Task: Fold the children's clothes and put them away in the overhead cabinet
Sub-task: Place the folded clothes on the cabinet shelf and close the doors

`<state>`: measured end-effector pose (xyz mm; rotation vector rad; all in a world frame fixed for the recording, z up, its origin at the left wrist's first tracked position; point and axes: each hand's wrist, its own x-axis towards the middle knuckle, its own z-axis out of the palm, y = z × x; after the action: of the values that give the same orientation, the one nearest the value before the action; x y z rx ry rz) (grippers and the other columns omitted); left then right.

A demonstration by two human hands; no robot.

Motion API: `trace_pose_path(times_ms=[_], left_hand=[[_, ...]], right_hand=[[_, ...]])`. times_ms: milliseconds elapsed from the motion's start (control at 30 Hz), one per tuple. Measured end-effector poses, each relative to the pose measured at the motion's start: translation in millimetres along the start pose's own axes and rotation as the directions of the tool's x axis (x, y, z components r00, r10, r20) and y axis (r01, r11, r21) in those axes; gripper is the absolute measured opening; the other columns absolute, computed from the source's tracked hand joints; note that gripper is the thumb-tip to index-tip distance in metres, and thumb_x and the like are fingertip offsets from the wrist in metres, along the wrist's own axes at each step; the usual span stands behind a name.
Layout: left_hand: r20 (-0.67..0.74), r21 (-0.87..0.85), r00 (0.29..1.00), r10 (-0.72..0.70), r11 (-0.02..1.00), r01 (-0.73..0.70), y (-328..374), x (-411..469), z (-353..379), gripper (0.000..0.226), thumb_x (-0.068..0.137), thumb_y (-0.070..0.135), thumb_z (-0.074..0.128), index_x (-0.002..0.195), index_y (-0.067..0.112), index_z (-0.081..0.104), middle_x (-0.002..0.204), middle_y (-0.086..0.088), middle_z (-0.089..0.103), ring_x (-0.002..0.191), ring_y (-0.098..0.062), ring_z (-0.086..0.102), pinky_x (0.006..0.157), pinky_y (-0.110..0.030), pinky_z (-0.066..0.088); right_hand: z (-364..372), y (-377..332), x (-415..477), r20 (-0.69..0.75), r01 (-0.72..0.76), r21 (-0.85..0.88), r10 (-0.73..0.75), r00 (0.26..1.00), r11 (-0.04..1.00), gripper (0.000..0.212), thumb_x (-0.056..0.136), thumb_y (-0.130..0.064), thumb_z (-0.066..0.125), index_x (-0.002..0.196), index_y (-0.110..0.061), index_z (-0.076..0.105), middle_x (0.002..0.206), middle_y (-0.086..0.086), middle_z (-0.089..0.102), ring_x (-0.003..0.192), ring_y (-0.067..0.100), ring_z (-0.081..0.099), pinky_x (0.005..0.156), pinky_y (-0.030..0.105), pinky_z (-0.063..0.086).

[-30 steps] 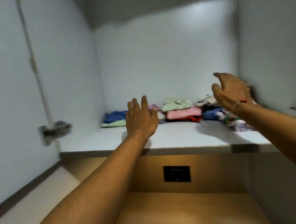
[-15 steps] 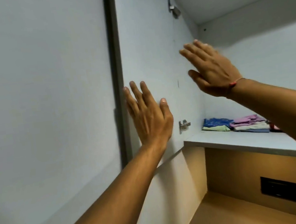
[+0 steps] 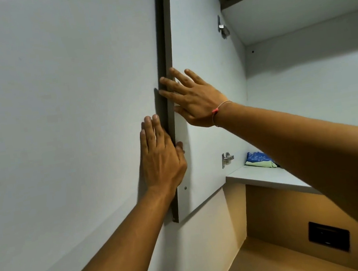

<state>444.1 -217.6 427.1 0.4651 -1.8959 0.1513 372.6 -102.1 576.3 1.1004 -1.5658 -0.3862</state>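
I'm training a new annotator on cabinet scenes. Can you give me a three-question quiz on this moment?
1. True or false: both hands are on the open cabinet door.
2. What lies at the left end of the shelf? A) folded clothes B) a box C) shoes
3. Which wrist bears a thin string bracelet?

Key
1. True: the left hand grips the door's dark edge, and the right hand lies flat on its inner face.
2. A: folded clothes, blue on top and pale green below.
3. The right wrist.
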Motion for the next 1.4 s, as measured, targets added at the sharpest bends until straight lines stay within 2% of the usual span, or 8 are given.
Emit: trace_pose_path(times_ms=[133, 233, 367, 500, 733, 867, 1100, 1400], left_hand=[[-0.08, -0.099, 0.994, 0.076, 0.992, -0.084, 4, -3, -3, 0.065, 0.099, 0.047, 0.021, 0.148, 0.008, 0.038, 0.163, -0.011, 0.004, 0.151, -0.03, -0.007, 0.122, -0.045, -0.002], [-0.124, -0.242, 0.988, 0.092, 0.963, -0.12, 27, -9, -5, 0.06, 0.1, 0.044, 0.026, 0.146, 0.01, 0.044, 0.164, -0.008, 0.006, 0.151, -0.027, -0.008, 0.122, -0.043, -0.006], [-0.178, -0.373, 0.959, 0.219, 0.887, -0.272, 72, -14, 1, 0.053, 0.098, 0.036, 0.033, 0.141, 0.01, 0.049, 0.164, -0.005, 0.009, 0.151, -0.027, -0.009, 0.122, -0.05, 0.004], [-0.172, -0.44, 0.904, 0.391, 0.791, -0.425, 128, -13, 18, 0.054, 0.098, 0.04, 0.03, 0.147, 0.017, 0.041, 0.164, -0.001, 0.01, 0.151, -0.025, -0.007, 0.122, -0.051, 0.008], [0.009, -0.629, 0.886, 0.464, 0.691, -0.356, 242, 0, 82, 0.059, 0.1, 0.049, 0.021, 0.154, 0.029, 0.006, 0.164, 0.006, 0.003, 0.151, -0.016, -0.009, 0.122, -0.049, 0.005], [0.044, -0.677, 0.892, 0.451, 0.67, -0.305, 310, 3, 117, 0.059, 0.101, 0.051, 0.014, 0.15, 0.031, -0.012, 0.161, 0.008, -0.013, 0.149, -0.013, -0.015, 0.123, -0.044, -0.001], [0.079, -0.665, 0.908, 0.412, 0.7, -0.26, 367, 12, 168, 0.064, 0.099, 0.052, 0.009, 0.153, 0.026, -0.014, 0.162, 0.002, -0.019, 0.148, -0.017, -0.021, 0.121, -0.049, -0.007], [0.022, -0.641, 0.92, 0.392, 0.711, -0.288, 384, 18, 200, 0.066, 0.099, 0.052, 0.011, 0.154, 0.022, -0.01, 0.162, 0.0, -0.017, 0.149, -0.019, -0.019, 0.12, -0.05, -0.01]], right_hand=[[-6, 4, -12, 0.006, -0.016, -0.041, 0.016, 1.0, 0.999, 0.059, 0.101, -0.046, 0.022, 0.154, -0.022, 0.021, 0.163, 0.007, 0.013, 0.15, 0.033, 0.0, 0.122, 0.05, 0.002], [-12, 16, -38, -0.008, -0.051, -0.033, 0.051, 0.999, 0.998, 0.063, 0.1, -0.052, 0.016, 0.154, -0.02, 0.022, 0.163, 0.009, 0.013, 0.15, 0.034, 0.003, 0.122, 0.05, 0.005], [-13, 44, -90, -0.066, -0.092, -0.023, 0.09, 0.994, 0.995, 0.069, 0.099, -0.055, 0.017, 0.155, -0.014, 0.02, 0.162, 0.013, 0.012, 0.15, 0.032, 0.004, 0.122, 0.049, 0.009], [-6, 90, -155, -0.084, -0.143, -0.071, 0.137, 0.987, 0.987, 0.07, 0.099, -0.051, 0.017, 0.155, -0.008, 0.014, 0.162, 0.018, 0.01, 0.15, 0.032, 0.005, 0.121, 0.049, 0.012], [18, 178, -258, 0.067, -0.216, -0.167, 0.229, 0.971, 0.962, 0.071, 0.1, -0.051, 0.019, 0.154, -0.006, 0.012, 0.162, 0.018, 0.008, 0.151, 0.03, 0.005, 0.122, 0.047, 0.012], [48, 216, -298, 0.164, -0.26, -0.206, 0.295, 0.941, 0.943, 0.073, 0.1, -0.052, 0.017, 0.155, -0.005, 0.006, 0.162, 0.017, 0.002, 0.151, 0.029, 0.001, 0.122, 0.044, 0.009], [106, 255, -324, 0.24, -0.317, -0.205, 0.362, 0.901, 0.926, 0.071, 0.101, -0.05, 0.014, 0.154, -0.007, -0.005, 0.162, 0.016, -0.009, 0.15, 0.027, -0.006, 0.123, 0.042, 0.004], [139, 270, -331, 0.242, -0.355, -0.199, 0.397, 0.885, 0.913, 0.071, 0.1, -0.05, 0.013, 0.154, -0.007, -0.006, 0.162, 0.016, -0.008, 0.15, 0.027, -0.005, 0.123, 0.041, 0.002]])
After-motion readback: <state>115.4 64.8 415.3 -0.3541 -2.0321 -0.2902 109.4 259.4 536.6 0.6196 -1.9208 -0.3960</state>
